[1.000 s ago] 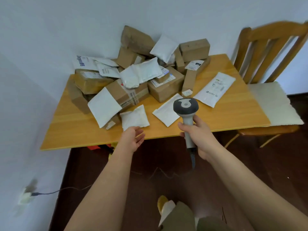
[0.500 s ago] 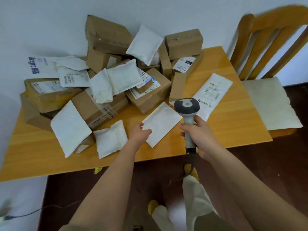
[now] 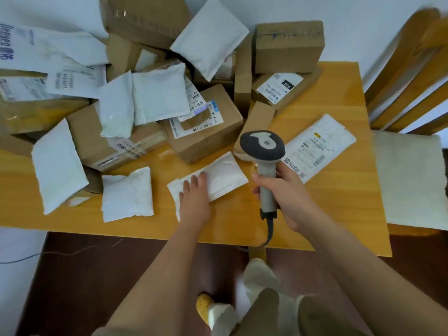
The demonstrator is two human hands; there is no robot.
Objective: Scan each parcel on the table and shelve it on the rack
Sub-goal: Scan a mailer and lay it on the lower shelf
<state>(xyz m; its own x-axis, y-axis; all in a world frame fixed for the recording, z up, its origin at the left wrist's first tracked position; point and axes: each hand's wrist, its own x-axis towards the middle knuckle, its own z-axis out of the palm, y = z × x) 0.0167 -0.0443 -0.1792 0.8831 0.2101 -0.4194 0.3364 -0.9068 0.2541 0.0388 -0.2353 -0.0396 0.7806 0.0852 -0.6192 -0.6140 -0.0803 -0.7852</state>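
Envelope (image 3: pixel 225 177) lies near the desk's (image 3: pixel 339 214) front edge under your flat left hand (image 3: pixel 195 198); your right hand (image 3: pixel 286 192) grips the scanner (image 3: pixel 263 146).

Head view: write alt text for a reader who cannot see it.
A person's left hand rests flat on a white padded envelope at the near edge of a wooden table, while the right hand grips a handheld barcode scanner beside it. Cardboard boxes and white mailers are heaped behind.
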